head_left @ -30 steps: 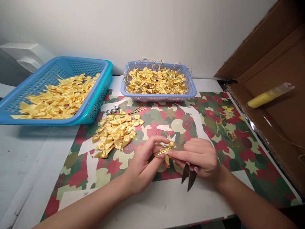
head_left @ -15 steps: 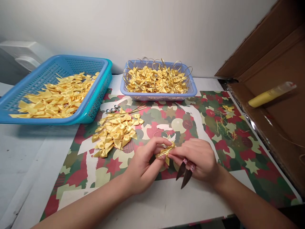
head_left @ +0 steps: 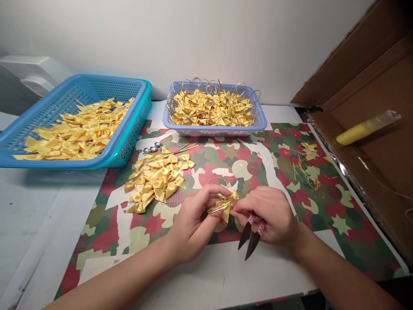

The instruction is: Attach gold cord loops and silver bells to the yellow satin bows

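Note:
My left hand [head_left: 193, 224] pinches a small yellow satin bow [head_left: 226, 206] with a gold cord loop between thumb and fingers. My right hand [head_left: 267, 215] is closed against the bow's other side and also grips a pair of dark thread snips [head_left: 249, 241], whose blades point down toward the table's near edge. Both hands hover over the patterned paper mat [head_left: 290, 172]. A loose pile of yellow bows [head_left: 156, 181] lies just left of my left hand, with gold cords [head_left: 174, 151] and small silver beads [head_left: 152, 149] behind it.
A turquoise basket [head_left: 129, 129] of plain yellow bows stands at the back left. A lavender basket [head_left: 213, 129] of bows with gold loops stands at the back centre. An open cardboard box [head_left: 371, 142] with a yellow glue stick [head_left: 364, 129] fills the right side. Thread scraps [head_left: 303, 168] lie on the mat.
The right hand has shifted slightly left and down with the snips. The gold cord now curves into a loop at the bow between my fingers.

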Tool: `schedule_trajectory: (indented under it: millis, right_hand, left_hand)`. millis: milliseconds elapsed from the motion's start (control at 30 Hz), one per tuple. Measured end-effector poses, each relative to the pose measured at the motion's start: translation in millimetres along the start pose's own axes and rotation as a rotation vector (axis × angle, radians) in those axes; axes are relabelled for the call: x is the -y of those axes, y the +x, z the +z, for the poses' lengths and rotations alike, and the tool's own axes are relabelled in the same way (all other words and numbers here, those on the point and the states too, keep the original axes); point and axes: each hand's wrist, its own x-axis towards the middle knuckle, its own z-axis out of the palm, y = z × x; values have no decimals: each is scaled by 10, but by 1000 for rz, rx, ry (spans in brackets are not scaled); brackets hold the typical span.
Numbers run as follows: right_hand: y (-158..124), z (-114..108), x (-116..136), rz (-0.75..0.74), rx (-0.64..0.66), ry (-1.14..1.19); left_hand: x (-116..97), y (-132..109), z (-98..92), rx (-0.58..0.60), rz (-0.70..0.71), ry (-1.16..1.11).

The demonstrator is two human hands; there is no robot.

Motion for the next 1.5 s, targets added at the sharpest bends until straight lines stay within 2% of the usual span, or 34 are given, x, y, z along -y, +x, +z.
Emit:
schedule_trajectory:
  millis: [167, 300, 400, 567, 1067, 1500]
  right_hand:
    - [24, -98, -7, 43, -45, 78]
    - [22, -164, -67, 43, 18, -110]
    - [10, -156, -95, 12, -22, -239]
    - [14, -97, -54, 16, -42, -276]
    - [12, -17, 3, 83, -143, -303]
    - [14, 11, 21, 114, -159, -307]
  left_hand:
    - [6, -5, -8, -51, -40, 17]
    - [4, -1, -3, -115, -79, -36]
    - [-3, 7, 1, -172, -91, -32]
    - [-20, 12, 15, -213, -94, -26]
    - [-29, 7, 33, -190, 10, 46]
    - [-7, 7, 37, -186, 88, 115]
